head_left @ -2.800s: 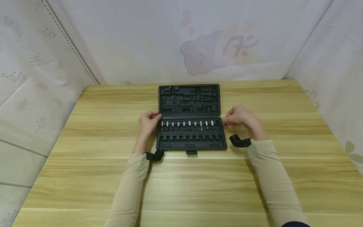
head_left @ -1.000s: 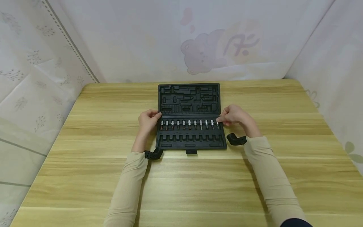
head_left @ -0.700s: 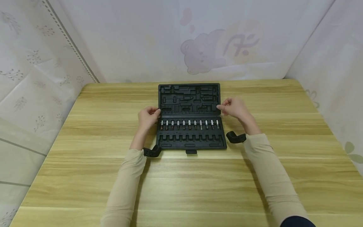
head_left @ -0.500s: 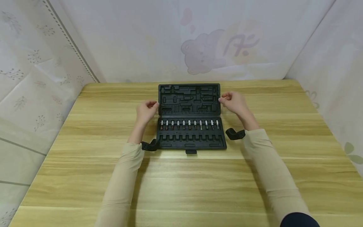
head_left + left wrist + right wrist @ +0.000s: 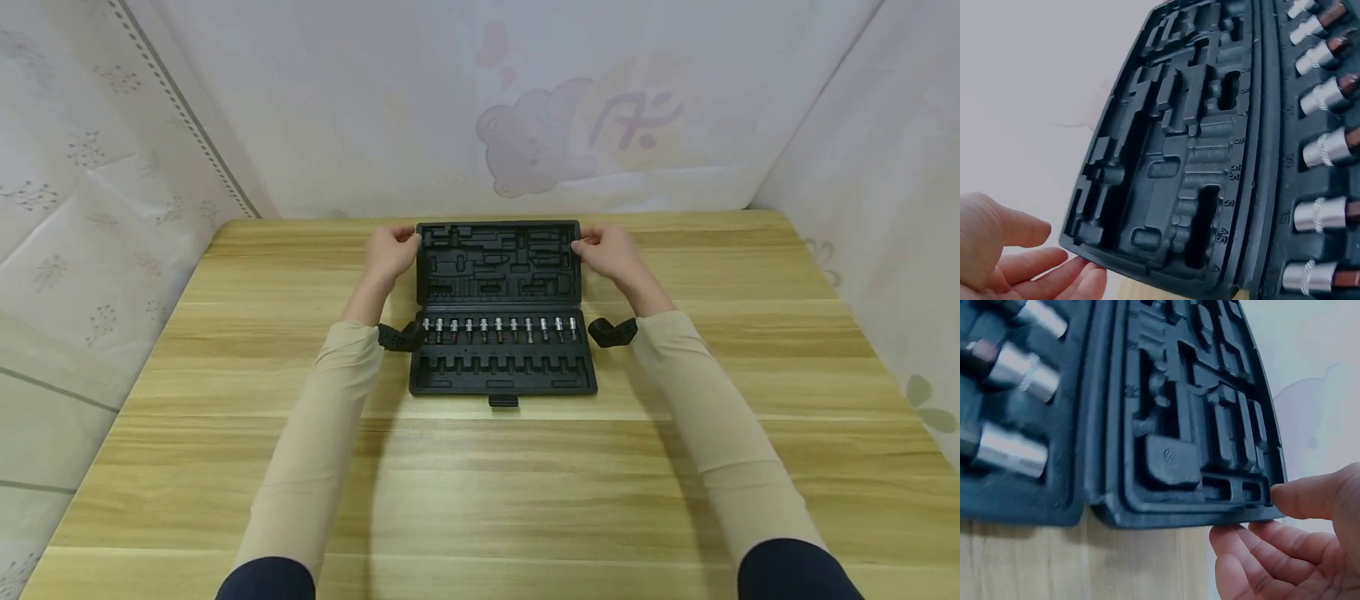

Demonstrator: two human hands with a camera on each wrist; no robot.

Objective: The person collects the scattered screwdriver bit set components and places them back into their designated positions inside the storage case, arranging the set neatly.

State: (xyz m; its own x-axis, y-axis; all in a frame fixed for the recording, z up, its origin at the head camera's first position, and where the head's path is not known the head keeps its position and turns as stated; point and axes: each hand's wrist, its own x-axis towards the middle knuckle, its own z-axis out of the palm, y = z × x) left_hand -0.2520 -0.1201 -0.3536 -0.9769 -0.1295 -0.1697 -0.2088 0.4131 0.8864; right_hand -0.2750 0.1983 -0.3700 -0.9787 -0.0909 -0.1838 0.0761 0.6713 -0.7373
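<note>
An opened black plastic tool case (image 5: 457, 379) lies on the table, with a row of silver bit sockets (image 5: 498, 327) seated in the upper slots of its base. Its lid (image 5: 487, 279), moulded with hollows, leans back on the far side. At the lid's far left corner is my left hand (image 5: 392, 252); in the left wrist view its fingertips (image 5: 1088, 275) touch the edge from outside while the thumb stands just off it. My right hand (image 5: 611, 252) pinches the far right corner, thumb (image 5: 1291, 497) on the rim and fingers behind.
The wooden table (image 5: 540, 492) extends around the case. A latch (image 5: 503, 401) sticks out at the base's near edge. Black wrist mounts (image 5: 613, 333) sit on both forearms, close beside the case. A printed curtain (image 5: 360, 125) hangs behind the table.
My right hand has placed the last bit socket in the right-end slot and let go. Both hands have then slid away from me along the sides to the lid's far corners.
</note>
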